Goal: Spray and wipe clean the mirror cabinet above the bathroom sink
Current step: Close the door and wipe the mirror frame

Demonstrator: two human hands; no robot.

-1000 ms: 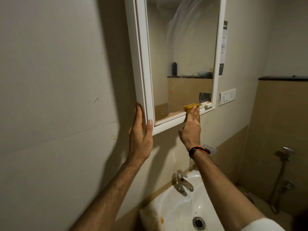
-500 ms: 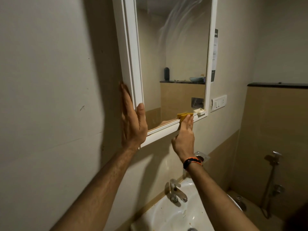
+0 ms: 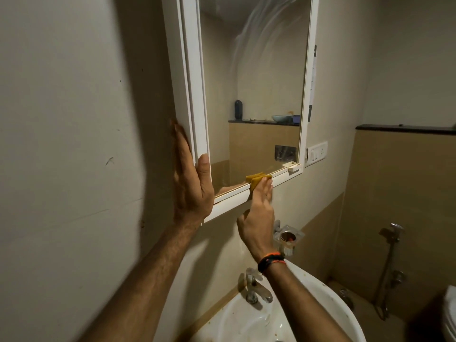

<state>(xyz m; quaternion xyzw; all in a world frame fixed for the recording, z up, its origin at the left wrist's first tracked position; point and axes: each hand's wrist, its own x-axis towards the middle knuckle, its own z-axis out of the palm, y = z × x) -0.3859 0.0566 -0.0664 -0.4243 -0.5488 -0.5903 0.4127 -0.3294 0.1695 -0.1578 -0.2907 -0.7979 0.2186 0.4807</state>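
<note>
The left hand (image 3: 191, 186), fingers straight, has slid higher up the mirror cabinet's (image 3: 187, 95) left side, thumb on the frame. The right hand (image 3: 257, 215) still presses the yellow cloth (image 3: 255, 180) against the bottom rail, now further left, above the sink (image 3: 333, 307).

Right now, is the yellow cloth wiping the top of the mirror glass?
No, the right hand presses the yellow cloth against the white cabinet's bottom frame.

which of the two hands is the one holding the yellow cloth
The right hand, wearing the wristband, presses the yellow cloth against the mirror's bottom frame. The left hand lies flat against the cabinet's left side, holding nothing.
</note>
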